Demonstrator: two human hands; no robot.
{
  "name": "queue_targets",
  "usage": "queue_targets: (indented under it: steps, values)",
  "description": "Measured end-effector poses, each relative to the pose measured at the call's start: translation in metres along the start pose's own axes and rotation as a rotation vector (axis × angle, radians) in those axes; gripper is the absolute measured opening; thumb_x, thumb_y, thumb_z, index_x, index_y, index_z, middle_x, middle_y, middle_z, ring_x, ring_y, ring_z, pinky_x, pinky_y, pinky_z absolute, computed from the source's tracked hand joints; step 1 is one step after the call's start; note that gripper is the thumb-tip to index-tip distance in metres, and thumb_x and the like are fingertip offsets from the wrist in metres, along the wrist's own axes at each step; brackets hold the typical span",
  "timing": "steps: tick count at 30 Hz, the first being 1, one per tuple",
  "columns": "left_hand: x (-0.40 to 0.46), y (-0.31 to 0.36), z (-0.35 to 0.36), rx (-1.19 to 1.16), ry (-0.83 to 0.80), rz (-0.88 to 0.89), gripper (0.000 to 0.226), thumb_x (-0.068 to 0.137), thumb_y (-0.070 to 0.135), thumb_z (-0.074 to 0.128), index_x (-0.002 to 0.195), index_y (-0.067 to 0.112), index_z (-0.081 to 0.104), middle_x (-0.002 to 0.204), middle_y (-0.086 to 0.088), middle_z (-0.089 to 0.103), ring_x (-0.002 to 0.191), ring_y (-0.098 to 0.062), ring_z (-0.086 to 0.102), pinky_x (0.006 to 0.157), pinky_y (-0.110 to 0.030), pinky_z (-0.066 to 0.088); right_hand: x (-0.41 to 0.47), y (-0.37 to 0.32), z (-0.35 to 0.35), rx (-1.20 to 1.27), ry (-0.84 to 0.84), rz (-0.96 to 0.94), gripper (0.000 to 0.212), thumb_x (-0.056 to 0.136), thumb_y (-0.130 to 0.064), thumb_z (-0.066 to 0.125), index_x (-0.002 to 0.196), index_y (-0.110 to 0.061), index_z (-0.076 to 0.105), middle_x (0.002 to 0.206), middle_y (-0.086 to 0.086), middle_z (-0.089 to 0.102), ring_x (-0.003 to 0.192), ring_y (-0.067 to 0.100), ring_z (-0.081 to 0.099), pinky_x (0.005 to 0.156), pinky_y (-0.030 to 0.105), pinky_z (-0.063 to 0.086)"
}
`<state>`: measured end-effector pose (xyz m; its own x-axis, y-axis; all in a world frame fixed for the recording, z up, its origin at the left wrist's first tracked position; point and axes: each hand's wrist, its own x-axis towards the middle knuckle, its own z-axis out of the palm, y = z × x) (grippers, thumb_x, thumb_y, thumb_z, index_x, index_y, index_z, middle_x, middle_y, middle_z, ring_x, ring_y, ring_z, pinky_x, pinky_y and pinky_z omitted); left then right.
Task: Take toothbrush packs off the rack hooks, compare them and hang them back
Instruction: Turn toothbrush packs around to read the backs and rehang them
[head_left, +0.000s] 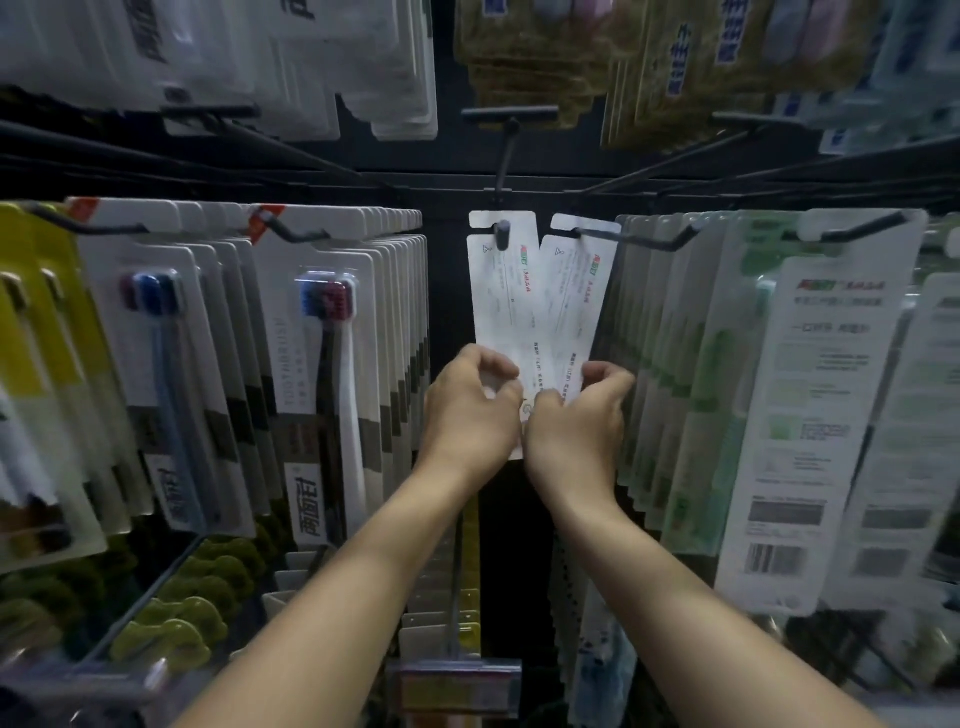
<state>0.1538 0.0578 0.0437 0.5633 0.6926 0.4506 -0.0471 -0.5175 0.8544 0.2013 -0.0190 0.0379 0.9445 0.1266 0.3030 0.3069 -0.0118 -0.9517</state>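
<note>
Faintly printed white packs, text unreadable

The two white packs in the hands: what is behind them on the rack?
Behind the two white packs only the dark back panel shows. The left pack's slot sits on a hook; whatever lies directly behind the cards is covered. Left hand and right hand grip their lower ends.

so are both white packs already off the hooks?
No. The left pack has its hang hole on the centre hook, and the right pack sits on the right hook.

Hands hide both packs' lower ends.
</note>
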Motion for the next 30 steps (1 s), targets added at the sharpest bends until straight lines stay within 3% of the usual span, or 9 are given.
queue_targets:
  steps: [3,7,9,11,13,17,21,26,30]
  values:
    - [-0.007,0.002,-0.003,-0.029,0.037,0.047,0.025,0.099,0.014,0.063,0.089,0.034,0.052,0.106,0.007,0.062,0.098,-0.011,0.061,0.074,-0.026,0.046,-0.006,-0.006,-0.004,0.037,0.032,-0.018,0.028,0.103,-0.015,0.05,0.124,-0.024,0.034,0.117,-0.003,0.058,0.103,0.021,0.062,0.082,0.041,0.054]
    - [-0.021,0.009,-0.011,-0.145,0.012,0.078,0.025,0.101,0.009,0.058,0.099,0.033,0.052,0.109,0.009,0.06,0.102,-0.015,0.06,0.087,-0.036,0.051,-0.012,-0.013,-0.011,0.064,0.011,0.013,0.042,0.104,-0.016,0.047,0.144,-0.019,0.038,0.129,-0.003,0.06,0.112,0.02,0.063,0.094,0.043,0.055]
    - [-0.027,0.014,-0.015,-0.192,0.007,0.077,0.03,0.103,0.007,0.055,0.108,0.035,0.05,0.115,0.009,0.061,0.106,-0.015,0.064,0.089,-0.04,0.058,-0.014,-0.014,-0.012,0.054,0.018,0.024,0.03,0.101,-0.018,0.048,0.13,-0.025,0.053,0.126,-0.002,0.064,0.109,0.02,0.066,0.094,0.042,0.058]
    - [-0.036,0.022,-0.02,-0.264,-0.007,0.069,0.036,0.105,0.002,0.051,0.12,0.035,0.046,0.116,0.009,0.06,0.099,-0.013,0.069,0.078,-0.033,0.063,-0.02,-0.018,-0.013,0.065,0.025,0.046,0.023,0.098,-0.02,0.05,0.117,-0.032,0.054,0.123,-0.002,0.064,0.105,0.022,0.068,0.091,0.045,0.059]
    - [-0.043,0.028,-0.026,-0.315,-0.009,0.061,0.041,0.105,-0.001,0.05,0.125,0.033,0.042,0.115,0.009,0.059,0.09,-0.01,0.07,0.07,-0.03,0.064,-0.025,-0.02,-0.017,0.085,0.031,0.047,0.02,0.098,-0.018,0.051,0.114,-0.03,0.054,0.117,-0.003,0.066,0.101,0.022,0.069,0.086,0.045,0.061]
    - [-0.054,0.034,-0.03,-0.298,0.01,0.044,0.044,0.103,-0.002,0.053,0.129,0.031,0.037,0.108,0.01,0.062,0.088,-0.012,0.071,0.077,-0.042,0.064,-0.037,-0.021,-0.03,0.112,0.038,0.025,0.018,0.102,-0.013,0.051,0.116,-0.023,0.054,0.105,-0.008,0.067,0.095,0.018,0.07,0.069,0.032,0.058]
    - [-0.065,0.037,-0.033,-0.314,0.03,-0.031,0.045,0.105,0.006,0.056,0.133,0.035,0.036,0.107,0.014,0.062,0.09,-0.012,0.07,0.059,-0.026,0.059,-0.049,-0.02,-0.04,0.08,0.026,0.022,0.018,0.102,-0.014,0.051,0.114,-0.027,0.05,0.097,-0.013,0.064,0.095,0.021,0.07,0.082,0.043,0.061]
    - [-0.081,0.037,-0.043,-0.348,-0.028,-0.069,0.037,0.106,0.011,0.057,0.127,0.039,0.046,0.112,0.014,0.067,0.095,-0.012,0.074,0.073,-0.037,0.065,-0.066,-0.016,-0.057,0.125,-0.001,-0.016,0.02,0.101,-0.015,0.056,0.116,-0.027,0.052,0.1,-0.012,0.068,0.087,0.011,0.072,0.066,0.032,0.061]
    - [-0.091,0.042,-0.051,-0.434,-0.058,-0.091,0.039,0.105,0.006,0.056,0.134,0.031,0.048,0.114,0.012,0.066,0.096,-0.013,0.074,0.07,-0.033,0.064,-0.078,-0.017,-0.068,0.149,-0.008,-0.054,0.026,0.096,-0.013,0.061,0.104,-0.036,0.051,0.101,-0.015,0.069,0.091,0.007,0.071,0.072,0.031,0.061]
